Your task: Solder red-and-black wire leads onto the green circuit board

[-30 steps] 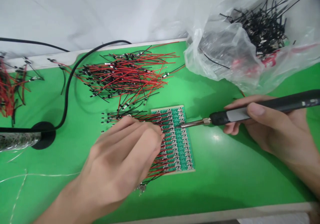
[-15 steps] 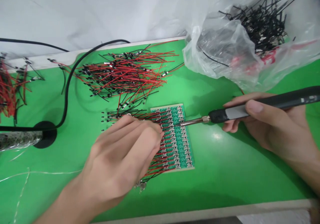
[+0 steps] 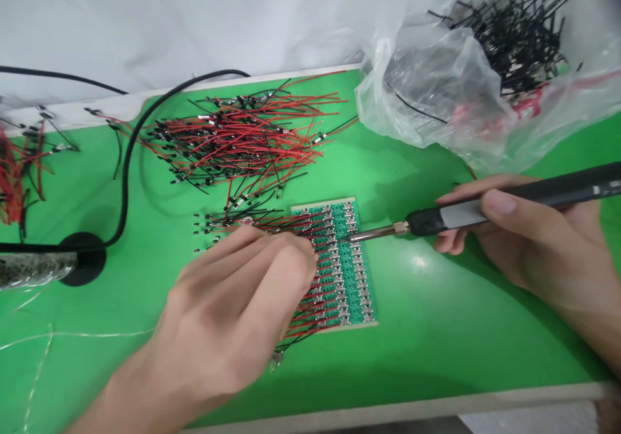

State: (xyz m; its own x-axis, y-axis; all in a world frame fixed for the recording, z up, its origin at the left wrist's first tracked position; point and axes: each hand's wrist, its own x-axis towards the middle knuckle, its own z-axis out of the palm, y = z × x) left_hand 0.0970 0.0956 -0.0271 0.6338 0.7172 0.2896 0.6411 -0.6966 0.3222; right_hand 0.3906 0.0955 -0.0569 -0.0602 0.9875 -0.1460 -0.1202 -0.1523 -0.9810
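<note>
Grip of the left hand: fingertips pressed together over the left side of the circuit board; whether a wire is caught between them is hidden. Red and black wires run from beneath that hand onto the board; they look thin, light and springy, best pinched near their ends, as a tug could strain the joints. The board lies flat on the green worktop, between both hands. It is probably light and stiff, liable to slide when pushed, and best steadied by its pale edge strips, off the small metal contacts. Further right, the soldering iron points its tip over the board; its metal shaft is likely hot, so only the handle suits holding. Right hand closes around that handle, thumb along it.
</note>
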